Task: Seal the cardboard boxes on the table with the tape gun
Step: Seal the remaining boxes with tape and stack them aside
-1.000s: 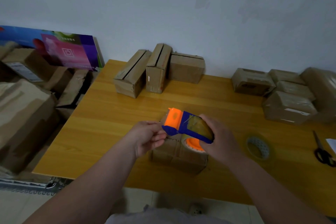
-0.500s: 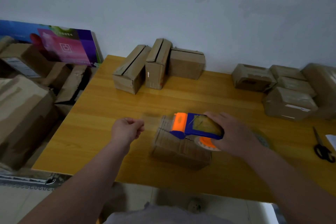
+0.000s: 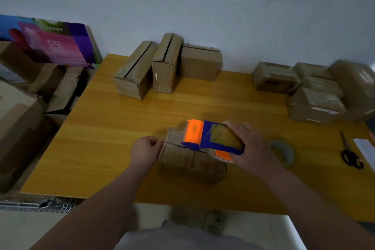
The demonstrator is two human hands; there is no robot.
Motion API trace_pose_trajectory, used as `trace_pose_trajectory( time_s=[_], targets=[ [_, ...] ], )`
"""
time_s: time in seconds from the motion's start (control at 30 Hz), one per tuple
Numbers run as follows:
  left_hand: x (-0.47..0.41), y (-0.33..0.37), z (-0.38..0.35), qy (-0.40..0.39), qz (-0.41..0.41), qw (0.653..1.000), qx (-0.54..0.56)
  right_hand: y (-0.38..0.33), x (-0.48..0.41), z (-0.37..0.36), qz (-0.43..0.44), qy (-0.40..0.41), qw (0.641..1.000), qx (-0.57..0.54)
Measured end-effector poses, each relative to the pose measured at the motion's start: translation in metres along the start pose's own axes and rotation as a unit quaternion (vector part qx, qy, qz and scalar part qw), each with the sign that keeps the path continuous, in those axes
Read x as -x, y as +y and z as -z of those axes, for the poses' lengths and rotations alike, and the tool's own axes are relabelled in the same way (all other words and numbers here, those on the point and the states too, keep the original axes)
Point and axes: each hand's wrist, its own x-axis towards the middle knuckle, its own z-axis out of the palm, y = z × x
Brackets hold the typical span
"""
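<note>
- The right hand [image 3: 251,146] grips the orange-and-blue plastic tape gun [image 3: 211,138], set on the small brown cardboard box [image 3: 190,160] near the wooden tabletop's [image 3: 113,128] front edge.
- The left hand [image 3: 145,151], fingers curled, touches the box's left end; whether it pinches anything is unclear.
- Its top seam looks untaped, and the three back-edge boxes [image 3: 166,67] look unsealed.

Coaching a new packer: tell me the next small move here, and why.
Probably draw the tape gun rightward along the top seam of the box. The right hand grips it over the seam's left part, the slit shows untaped, and the left hand is curled at the left end.
</note>
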Motion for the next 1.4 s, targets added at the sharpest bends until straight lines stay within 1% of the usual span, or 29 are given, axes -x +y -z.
trace_pose_trajectory(
  time_s=[0.07,0.13,0.2,0.23,0.27,0.3,0.33,0.37,0.4,0.43,0.47,0.5,0.57,0.63,0.67,0.73,0.77,0.8,0.87,0.93,1.0,1.13,1.27,1.4],
  targets=[
    [-0.006,-0.001,-0.001,-0.029,-0.016,0.999,-0.041,0.001,0.000,-0.001,-0.004,0.005,1.000,-0.006],
    [-0.013,-0.004,-0.002,-0.081,0.002,0.994,-0.069,0.001,0.000,-0.001,-0.004,0.010,1.000,-0.012],
    [-0.016,-0.007,-0.001,-0.133,0.021,0.983,-0.127,0.001,0.000,-0.001,-0.003,0.013,1.000,-0.017],
    [-0.016,-0.007,0.000,-0.133,0.022,0.979,-0.150,0.000,0.000,-0.001,-0.003,0.014,1.000,-0.019],
    [-0.015,-0.006,0.002,-0.107,0.011,0.983,-0.147,0.000,0.000,-0.001,-0.001,0.017,1.000,-0.021],
    [-0.012,-0.002,0.005,-0.069,0.004,0.992,-0.101,0.000,0.000,-0.001,0.000,0.020,1.000,-0.022],
    [-0.009,0.003,0.007,-0.039,0.012,0.999,0.005,-0.001,-0.001,-0.001,0.000,0.023,1.000,-0.022],
    [-0.003,0.010,0.008,-0.041,0.038,0.988,0.147,-0.001,-0.001,-0.001,0.000,0.026,0.999,-0.019],
    [0.005,0.018,0.009,-0.088,0.065,0.954,0.279,-0.002,-0.001,-0.001,-0.003,0.030,0.999,-0.016],
    [0.010,0.020,0.008,-0.144,0.082,0.919,0.358,-0.002,-0.001,-0.001,-0.009,0.033,0.999,-0.014],
    [0.014,0.019,0.007,-0.192,0.081,0.905,0.370,-0.003,-0.001,-0.002,-0.012,0.036,0.999,-0.012],
    [0.016,0.015,0.006,-0.231,0.073,0.906,0.348,-0.003,-0.001,-0.002,-0.008,0.037,0.999,-0.009],
    [0.019,0.010,0.009,-0.280,0.057,0.915,0.286,-0.001,-0.001,-0.004,0.001,0.035,0.999,-0.007],
    [0.016,0.007,0.011,-0.303,0.046,0.923,0.231,0.001,-0.002,-0.004,-0.003,0.027,1.000,-0.011],
    [0.014,0.008,0.013,-0.301,0.017,0.934,0.194,0.001,-0.002,-0.004,-0.007,0.024,1.000,-0.012],
    [0.009,0.013,0.013,-0.250,-0.095,0.962,0.054,-0.001,-0.002,-0.004,-0.012,0.025,1.000,-0.009],
    [0.003,0.013,0.011,-0.221,-0.159,0.962,-0.032,-0.002,-0.001,-0.004,-0.014,0.028,0.999,-0.009],
    [0.000,0.018,0.012,-0.200,-0.219,0.949,-0.103,-0.003,-0.001,-0.003,-0.016,0.030,0.999,-0.010],
    [-0.010,0.024,0.008,-0.205,-0.299,0.914,-0.181,-0.004,-0.001,-0.003,-0.022,0.025,0.999,-0.012],
    [-0.018,0.025,0.002,-0.217,-0.346,0.894,-0.184,-0.003,-0.001,-0.003,-0.029,0.018,0.999,-0.014],
    [-0.023,0.023,-0.002,-0.208,-0.367,0.894,-0.148,-0.002,-0.001,-0.005,-0.027,0.013,0.999,-0.019],
    [-0.025,0.018,-0.007,-0.191,-0.365,0.903,-0.125,0.001,-0.001,-0.004,-0.028,-0.003,0.999,-0.017],
    [-0.025,0.019,-0.005,-0.203,-0.349,0.906,-0.130,0.002,-0.005,0.006,-0.010,-0.050,0.999,-0.011],
    [-0.019,0.027,-0.001,-0.178,-0.326,0.912,-0.176,0.007,-0.002,0.034,0.011,-0.101,0.993,0.055]
  ],
)
